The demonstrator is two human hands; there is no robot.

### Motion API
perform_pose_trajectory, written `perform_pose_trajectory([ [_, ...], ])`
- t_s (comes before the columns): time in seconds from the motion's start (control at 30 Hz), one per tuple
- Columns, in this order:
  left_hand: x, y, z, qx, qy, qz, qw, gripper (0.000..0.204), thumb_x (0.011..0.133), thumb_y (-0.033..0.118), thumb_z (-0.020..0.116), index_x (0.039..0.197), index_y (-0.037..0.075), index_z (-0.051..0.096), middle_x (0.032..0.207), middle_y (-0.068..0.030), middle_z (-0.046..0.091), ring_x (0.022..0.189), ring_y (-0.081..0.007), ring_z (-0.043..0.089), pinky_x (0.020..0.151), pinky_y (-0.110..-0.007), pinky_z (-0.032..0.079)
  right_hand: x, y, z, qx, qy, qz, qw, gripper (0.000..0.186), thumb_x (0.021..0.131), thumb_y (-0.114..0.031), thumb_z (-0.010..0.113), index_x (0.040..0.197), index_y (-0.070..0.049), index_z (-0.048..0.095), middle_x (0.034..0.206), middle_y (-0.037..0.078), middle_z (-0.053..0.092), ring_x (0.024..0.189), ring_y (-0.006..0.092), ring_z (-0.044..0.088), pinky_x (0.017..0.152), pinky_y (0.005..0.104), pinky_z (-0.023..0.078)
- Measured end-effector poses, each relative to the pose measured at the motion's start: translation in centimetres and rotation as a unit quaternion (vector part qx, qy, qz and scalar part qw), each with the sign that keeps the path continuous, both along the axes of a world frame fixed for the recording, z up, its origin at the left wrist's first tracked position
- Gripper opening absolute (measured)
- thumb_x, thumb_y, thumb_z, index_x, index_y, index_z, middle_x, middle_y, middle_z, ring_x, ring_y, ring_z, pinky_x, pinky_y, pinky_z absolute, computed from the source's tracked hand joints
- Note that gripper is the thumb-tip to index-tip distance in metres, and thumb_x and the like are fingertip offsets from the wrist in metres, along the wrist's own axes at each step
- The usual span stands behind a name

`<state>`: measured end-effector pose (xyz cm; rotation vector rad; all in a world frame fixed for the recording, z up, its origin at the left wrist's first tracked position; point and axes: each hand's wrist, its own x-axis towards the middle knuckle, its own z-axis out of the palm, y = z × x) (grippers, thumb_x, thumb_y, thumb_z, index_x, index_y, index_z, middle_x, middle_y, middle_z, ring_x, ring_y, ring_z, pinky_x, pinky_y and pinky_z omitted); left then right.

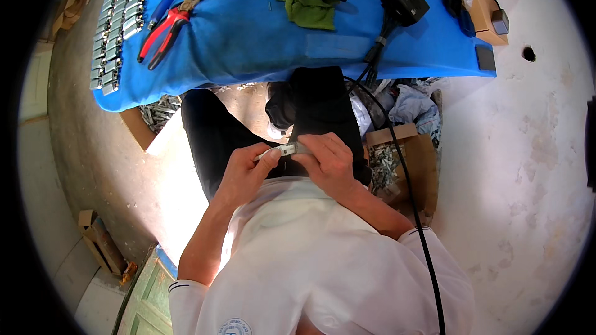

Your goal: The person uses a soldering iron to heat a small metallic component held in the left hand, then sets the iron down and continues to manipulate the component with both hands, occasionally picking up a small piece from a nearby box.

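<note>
The left hand (245,172) and right hand (327,160) have fingers pinched closed on opposite ends of a small silvery metal piece (286,150), held between them. Its long axis runs mostly crosswise, the left end slightly nearer the body. Right of the fingers, an open cardboard box (424,170) holds metal scraps (383,164); farther off, to their left, a carton (136,128) holds metal strips (160,112).

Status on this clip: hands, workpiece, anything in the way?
Left hand and right hand both holding small silvery piece. Piece above the lap, off the table. Black cable crosses right sleeve, apart from both hands.
</note>
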<state>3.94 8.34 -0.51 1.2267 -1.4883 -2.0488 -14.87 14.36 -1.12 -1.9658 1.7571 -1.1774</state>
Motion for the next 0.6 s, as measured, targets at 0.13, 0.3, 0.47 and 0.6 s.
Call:
perform_pose_trajectory([
  [0.13,-0.1,0.0,-0.4,-0.012,-0.007,0.010,1.000,0.038,0.095,0.034,0.057,0.076,0.001,0.058,0.058,0.0075,0.038,0.052,-0.0017,0.029,0.045,-0.021,0.022,0.4,0.2,-0.1,0.021,0.001,-0.012,1.000,0.034,0.066,-0.008,0.078,0.095,0.001,0.063,0.082,0.011,0.065,0.068,0.0269,0.059,0.061,0.0334,0.048],
  [0.3,-0.8,0.2,0.0,0.013,-0.004,0.033,0.999,0.039,0.095,0.035,0.056,0.074,0.003,0.057,0.056,0.0069,0.039,0.051,-0.0015,0.031,0.045,-0.021,0.023,-0.4,-0.5,-0.3,0.019,-0.011,0.012,1.000,0.032,0.069,-0.008,0.077,0.096,-0.001,0.063,0.079,0.010,0.063,0.067,0.0251,0.058,0.060,0.0326,0.047],
  [0.47,-0.3,1.4,-0.7,0.096,0.013,0.013,0.995,0.041,0.096,0.039,0.053,0.074,0.004,0.056,0.054,0.0064,0.039,0.048,-0.0025,0.033,0.044,-0.021,0.024,-2.5,-0.8,0.7,0.315,-0.210,0.087,0.922,0.020,0.082,-0.012,0.068,0.098,0.000,0.063,0.070,0.004,0.058,0.059,0.0117,0.054,0.052,0.0257,0.043],
  [0.6,0.5,0.8,-0.6,0.092,0.017,-0.032,0.995,0.041,0.095,0.039,0.053,0.076,0.004,0.058,0.055,0.0063,0.040,0.049,-0.0027,0.033,0.044,-0.021,0.024,-3.1,-1.4,1.1,0.480,-0.343,0.089,0.802,0.020,0.092,-0.019,0.058,0.094,-0.001,0.064,0.065,-0.001,0.055,0.051,0.0052,0.047,0.045,0.0214,0.037],
])
